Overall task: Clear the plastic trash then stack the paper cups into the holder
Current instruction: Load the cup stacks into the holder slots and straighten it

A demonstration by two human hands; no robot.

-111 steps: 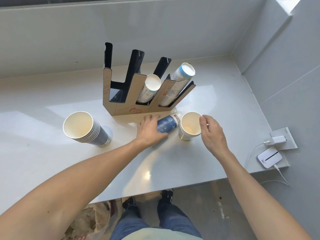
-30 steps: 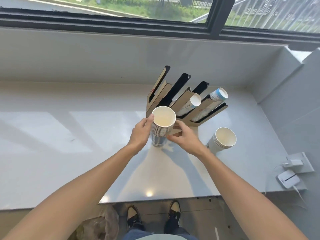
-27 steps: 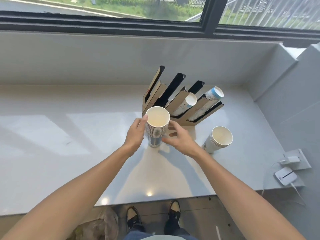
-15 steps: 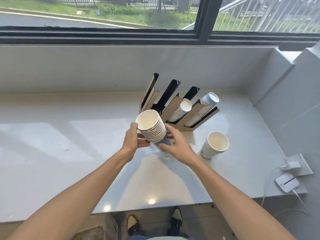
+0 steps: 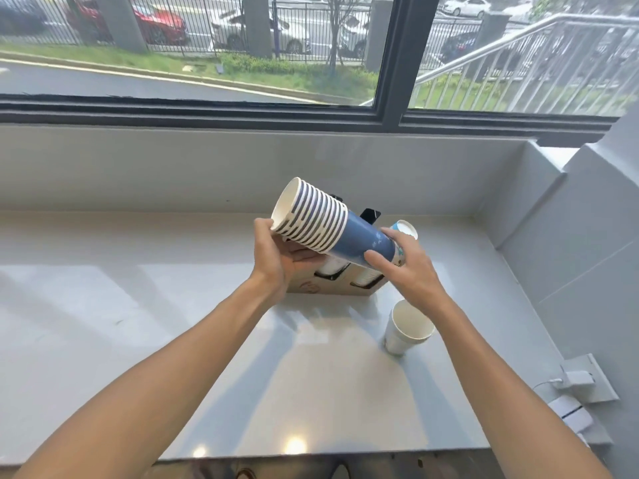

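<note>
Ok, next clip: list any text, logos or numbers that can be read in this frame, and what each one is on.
No text can be read in this frame.
Cup holder: a red round mark on its cardboard front, too blurred to read.
Stack of blue cups held by the left hand and right hand: pale print near the base, mostly covered, unreadable.
Cup stack in the holder's right slot: light blue print, too small to read.

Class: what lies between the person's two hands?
In the head view, a tilted stack of blue paper cups spans from left hand to right hand.
</note>
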